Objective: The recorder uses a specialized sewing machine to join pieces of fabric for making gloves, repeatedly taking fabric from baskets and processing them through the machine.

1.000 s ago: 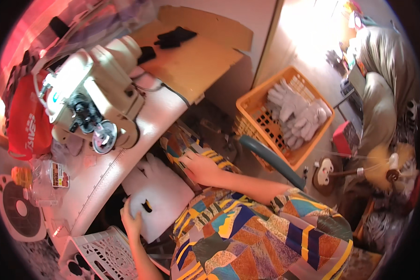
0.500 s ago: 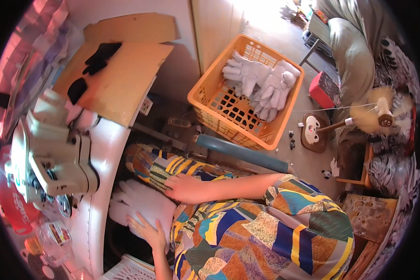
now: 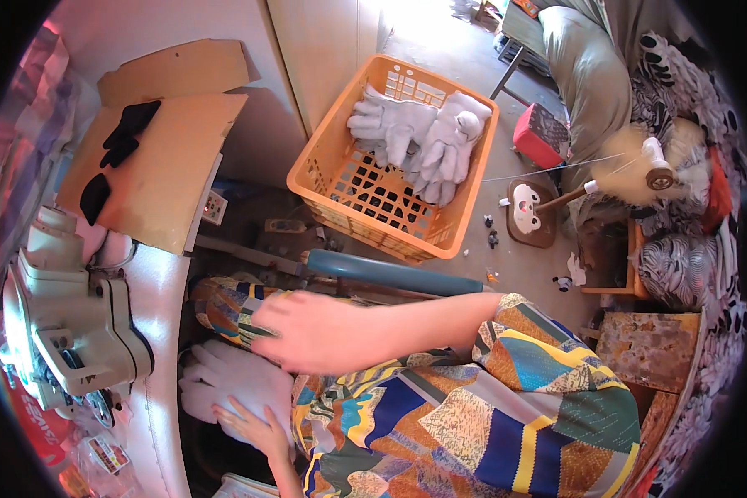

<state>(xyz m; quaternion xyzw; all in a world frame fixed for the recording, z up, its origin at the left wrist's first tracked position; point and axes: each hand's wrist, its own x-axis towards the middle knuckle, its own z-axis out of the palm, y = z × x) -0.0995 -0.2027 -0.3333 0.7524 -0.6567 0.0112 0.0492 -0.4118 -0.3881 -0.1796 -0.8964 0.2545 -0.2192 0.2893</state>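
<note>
A fuzzy pale grey glove, or a small stack of them, lies across my lap, its fingers toward the sewing machine table. My left hand rests flat on its near part with the fingers spread. Above the far edge of the glove is my right hand, over the patterned cloth on my leg. Motion blurs its fingers, which point down and away, and I see nothing held in it. More pale grey gloves lie in an orange plastic crate on the floor ahead.
At the left, a sewing machine stands on a white table. Cardboard beyond it carries black fabric pieces. A grey-green padded bar lies before the crate. A small fan and a red box stand at the right.
My right hand has risen off the cloth on my leg and come nearer the camera. My left hand stays on the glove. The whole view has shifted, with the crate now farther left.
</note>
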